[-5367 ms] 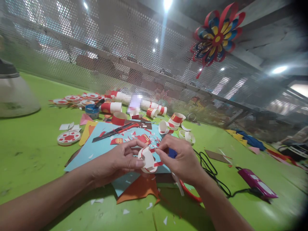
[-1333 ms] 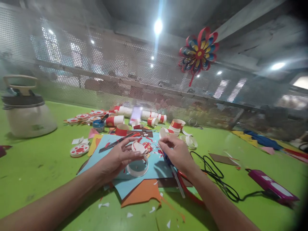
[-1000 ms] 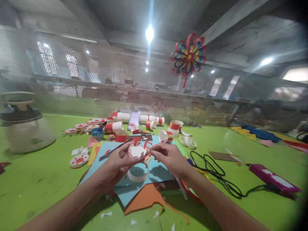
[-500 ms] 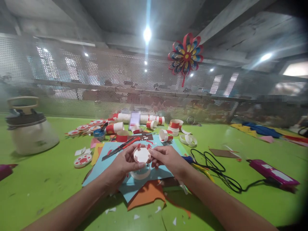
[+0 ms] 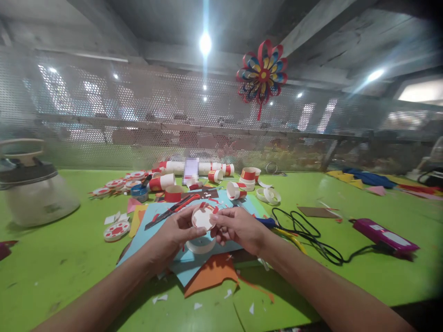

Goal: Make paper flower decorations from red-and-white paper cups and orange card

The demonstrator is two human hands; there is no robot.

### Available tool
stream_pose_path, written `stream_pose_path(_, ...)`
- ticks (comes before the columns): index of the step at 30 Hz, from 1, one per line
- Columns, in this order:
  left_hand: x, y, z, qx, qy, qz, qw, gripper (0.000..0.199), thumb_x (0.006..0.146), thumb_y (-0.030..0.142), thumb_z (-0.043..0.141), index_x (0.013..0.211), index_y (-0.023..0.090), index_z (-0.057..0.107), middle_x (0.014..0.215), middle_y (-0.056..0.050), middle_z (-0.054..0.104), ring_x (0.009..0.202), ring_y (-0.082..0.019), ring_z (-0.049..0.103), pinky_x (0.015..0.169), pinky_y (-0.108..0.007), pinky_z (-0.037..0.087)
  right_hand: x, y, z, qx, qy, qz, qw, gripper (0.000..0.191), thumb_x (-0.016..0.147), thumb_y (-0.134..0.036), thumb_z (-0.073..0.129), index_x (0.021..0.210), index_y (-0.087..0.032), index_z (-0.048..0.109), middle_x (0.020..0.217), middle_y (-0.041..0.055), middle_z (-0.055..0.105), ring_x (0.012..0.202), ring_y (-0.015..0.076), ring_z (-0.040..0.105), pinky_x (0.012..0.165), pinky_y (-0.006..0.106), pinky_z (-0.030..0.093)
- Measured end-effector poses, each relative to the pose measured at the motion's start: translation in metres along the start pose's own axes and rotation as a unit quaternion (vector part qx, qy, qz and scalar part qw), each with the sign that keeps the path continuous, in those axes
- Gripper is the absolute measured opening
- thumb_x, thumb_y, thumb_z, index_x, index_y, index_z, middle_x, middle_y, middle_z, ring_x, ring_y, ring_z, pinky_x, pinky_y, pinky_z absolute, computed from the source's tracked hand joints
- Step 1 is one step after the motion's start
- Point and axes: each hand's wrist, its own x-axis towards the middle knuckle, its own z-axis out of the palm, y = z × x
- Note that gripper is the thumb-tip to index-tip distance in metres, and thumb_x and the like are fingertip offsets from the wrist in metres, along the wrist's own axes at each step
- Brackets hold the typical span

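Observation:
Between both hands is a white paper cup bottom (image 5: 203, 218), a shallow round piece with red bits around its rim, tilted so its flat face shows. My left hand (image 5: 178, 229) grips it from the left, thumb along the near edge. At the right edge, my right hand (image 5: 238, 227) pinches the rim with thumb and fingers; whether a small red bit is in that pinch I cannot tell. Just below, a white paper ring (image 5: 200, 246) rests on light blue paper (image 5: 141, 244). A red-and-black utility knife (image 5: 173, 210) lies beyond my left hand.
Cut paper cups (image 5: 236, 190) and a blue jar (image 5: 139, 193) stand farther back. Decorated white discs (image 5: 116, 231) lie at left, near a large white container (image 5: 38, 198). On the right, a black cable (image 5: 321, 240) runs to a magenta device (image 5: 386, 237). Orange paper (image 5: 211, 274) lies in front.
The view has shifted slightly, moving the scene a little left. Both hands keep hold of the paper cup bottom, which is tipped a little differently.

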Motion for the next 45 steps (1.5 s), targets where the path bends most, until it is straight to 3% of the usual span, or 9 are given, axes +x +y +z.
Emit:
stream_pose_path(6,0.000,0.003,-0.004,-0.056,-0.025,0.006,0.998,0.046,0.073,0.013,0.072,0.117,0.018,0.061,0.105,-0.008,0.068,0.091,-0.020,0.063,0.086,-0.032,0.045,-0.003,0.000,0.005,-0.017,-0.010,0.012,1.000,0.040,0.068,-0.053,0.071,0.072,-0.014,0.063,0.059,0.0021,0.060,0.047,0.0095,0.052,0.048,0.025,0.042)
stream_pose_path(9,0.000,0.004,-0.008,-0.090,-0.042,0.011,0.995,0.040,0.076,0.019,0.070,0.115,0.016,0.063,0.102,-0.009,0.068,0.088,-0.020,0.063,0.085,-0.034,0.046,-0.009,-0.009,0.007,-0.123,0.001,0.005,0.992,0.041,0.068,-0.052,0.071,0.061,-0.014,0.060,0.050,0.0000,0.056,0.043,0.0080,0.046,0.045,0.023,0.036)
stream_pose_path(13,0.000,0.002,-0.013,-0.116,-0.050,-0.011,0.992,0.033,0.084,0.033,0.061,0.110,0.014,0.065,0.094,-0.011,0.068,0.082,-0.021,0.064,0.077,-0.034,0.049,-0.022,-0.033,0.002,-0.340,0.075,-0.119,0.930,0.045,0.074,-0.044,0.069,0.046,-0.017,0.047,0.042,-0.0058,0.042,0.042,0.0053,0.033,0.042,0.023,0.024)
stream_pose_path(18,-0.003,0.001,-0.006,-0.133,-0.086,-0.103,0.982,0.040,0.087,0.044,0.051,0.106,0.012,0.065,0.083,-0.012,0.068,0.068,-0.019,0.064,0.062,-0.029,0.048,-0.030,-0.048,-0.005,-0.345,0.110,-0.257,0.896,0.018,0.080,-0.032,0.064,0.072,-0.016,0.065,0.068,0.0016,0.059,0.060,0.0111,0.051,0.056,0.026,0.041)
stream_pose_path(21,-0.005,0.001,-0.001,-0.137,-0.102,-0.157,0.973,0.041,0.086,0.047,0.048,0.094,0.011,0.067,0.071,-0.011,0.067,0.059,-0.018,0.062,0.056,-0.026,0.046,-0.027,-0.042,-0.002,-0.378,0.047,-0.279,0.882,0.015,0.080,-0.025,0.065,0.094,-0.018,0.067,0.087,0.0047,0.063,0.075,0.0142,0.057,0.069,0.029,0.047)
stream_pose_path(24,-0.005,0.000,0.002,-0.132,-0.100,-0.198,0.966,0.042,0.086,0.049,0.048,0.083,0.011,0.066,0.068,-0.011,0.067,0.058,-0.018,0.063,0.053,-0.024,0.045,-0.023,-0.031,0.004,-0.401,0.014,-0.289,0.869,0.015,0.082,-0.023,0.063,0.096,-0.020,0.067,0.087,0.0041,0.064,0.076,0.0145,0.057,0.071,0.030,0.048)
stream_pose_path(32,-0.004,-0.007,0.005,-0.098,-0.066,-0.245,0.962,0.041,0.087,0.049,0.045,0.080,0.012,0.063,0.059,-0.009,0.065,0.049,-0.015,0.062,0.047,-0.021,0.045,-0.013,-0.009,0.008,-0.395,0.068,-0.280,0.872,0.007,0.079,-0.014,0.064,0.076,-0.017,0.069,0.071,0.0008,0.065,0.064,0.0117,0.056,0.060,0.024,0.044)
stream_pose_path(39,-0.003,-0.005,0.005,-0.087,-0.111,-0.209,0.968,0.056,0.087,0.059,0.037,0.087,0.011,0.065,0.069,-0.013,0.067,0.059,-0.022,0.067,0.045,-0.025,0.048,-0.010,-0.004,0.005,-0.432,0.095,-0.279,0.852,0.011,0.080,-0.015,0.062,0.072,-0.016,0.068,0.066,0.0004,0.063,0.060,0.0114,0.053,0.057,0.024,0.041)
stream_pose_path(45,-0.004,0.005,0.012,-0.024,0.003,-0.090,0.996,0.032,0.079,0.036,0.063,0.105,0.016,0.064,0.092,-0.009,0.066,0.076,-0.019,0.062,0.065,-0.032,0.053,-0.005,-0.002,0.003,-0.475,0.154,-0.278,0.821,0.011,0.081,-0.016,0.059,0.071,-0.017,0.064,0.067,0.0025,0.064,0.060,0.0130,0.052,0.057,0.027,0.039)
